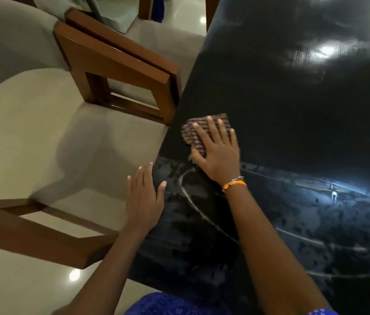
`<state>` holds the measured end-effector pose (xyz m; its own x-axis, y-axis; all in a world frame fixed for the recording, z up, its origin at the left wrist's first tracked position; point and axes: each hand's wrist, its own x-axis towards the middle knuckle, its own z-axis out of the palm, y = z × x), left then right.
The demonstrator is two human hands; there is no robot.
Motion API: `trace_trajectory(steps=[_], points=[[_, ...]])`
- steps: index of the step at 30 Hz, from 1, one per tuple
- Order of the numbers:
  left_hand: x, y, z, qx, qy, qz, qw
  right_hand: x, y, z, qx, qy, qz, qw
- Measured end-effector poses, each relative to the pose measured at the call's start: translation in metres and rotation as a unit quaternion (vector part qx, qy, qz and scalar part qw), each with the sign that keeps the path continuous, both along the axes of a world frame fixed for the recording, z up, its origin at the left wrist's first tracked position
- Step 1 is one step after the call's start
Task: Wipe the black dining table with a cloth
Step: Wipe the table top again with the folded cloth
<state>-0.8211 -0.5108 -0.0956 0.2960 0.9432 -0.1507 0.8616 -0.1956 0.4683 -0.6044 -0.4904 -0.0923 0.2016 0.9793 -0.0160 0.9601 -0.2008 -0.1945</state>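
The black dining table (293,110) fills the right side of the view, glossy, with wet streaks and smears on its near part. A striped purple and brown cloth (191,133) lies folded near the table's left edge. My right hand (218,151) presses flat on the cloth with straight, spread fingers; an orange band circles the wrist. My left hand (144,198) rests flat on the table's left edge, fingers straight, thumb on the tabletop, holding nothing.
Two wooden armchairs with beige cushions stand along the table's left side: one close by (43,144) and one farther back (115,35). Shiny pale floor tiles (20,287) show at the bottom left. A blue patterned garment (168,305) is at the bottom edge.
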Motion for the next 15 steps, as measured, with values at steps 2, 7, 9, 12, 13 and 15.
trace_trajectory(steps=[2,7,9,12,13,15], points=[[0.0,-0.001,0.0,0.004,0.0,0.003,1.0,0.032,-0.03,0.002,-0.004,-0.017,-0.058,0.998],[-0.001,0.001,0.001,-0.018,-0.022,0.007,1.0,0.074,-0.089,0.006,-0.012,-0.004,-0.211,0.977],[-0.001,0.001,0.002,-0.017,-0.035,0.012,0.999,0.059,-0.085,0.004,-0.018,-0.001,-0.253,0.967],[-0.003,0.004,0.001,-0.011,-0.077,0.022,0.997,0.015,-0.064,0.002,-0.02,0.005,-0.228,0.973],[-0.004,0.005,0.0,-0.012,-0.095,0.025,0.995,-0.003,-0.056,0.001,-0.016,0.008,-0.192,0.981],[-0.006,0.005,-0.003,-0.025,-0.135,0.033,0.99,-0.041,-0.044,-0.003,-0.01,0.017,-0.076,0.997]])
